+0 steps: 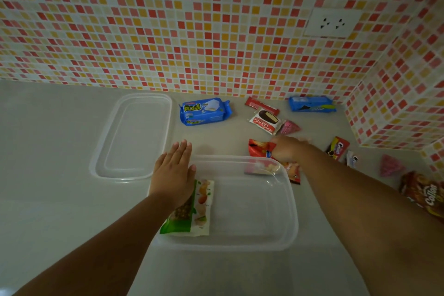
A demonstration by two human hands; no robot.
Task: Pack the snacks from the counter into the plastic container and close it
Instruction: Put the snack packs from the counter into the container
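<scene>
Probably a home kitchen: mosaic-tiled wall (192, 19), wall socket (332, 23), grey counter (48, 139).

Wall tiles (216, 19): mosaic of red, pink, yellow, white squares; worktop (48, 151) plain grey. Container (288, 199) and lid (134, 137) clear. Snacks: blue pack (204, 112), red packet (260, 148), green-white pouch (192, 211).

- Clear container (283, 202) lies open on the counter (60, 139), a green nut pack (189, 209) inside at its left.
- Lid (134, 137) lies flat beside it.
- Snacks: blue pack (204, 111), Choco Pie (264, 120), red pack (260, 148) scattered behind.
</scene>
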